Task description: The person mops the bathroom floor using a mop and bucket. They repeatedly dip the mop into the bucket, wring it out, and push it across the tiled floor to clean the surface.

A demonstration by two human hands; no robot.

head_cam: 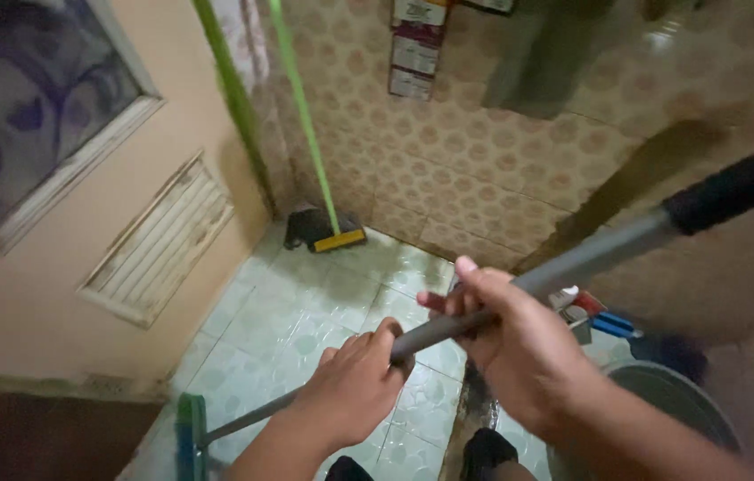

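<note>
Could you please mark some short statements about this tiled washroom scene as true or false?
1. Both hands grip the grey metal mop handle. True: left hand, right hand.
2. The green-handled tool lies flat on the floor. False: it leans upright in the corner.
3. The handle's upper end has a black grip. True.
4. The pale green floor tiles are plain red. False: pale green, patterned.

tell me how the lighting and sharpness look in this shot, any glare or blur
Head view: dim, warm indoor light; the left hand and right hand on the grey handle are softly motion-blurred; glare shines on the wall tiles at top right; the green pole smears; wide-angle bending at the edges.
</note>
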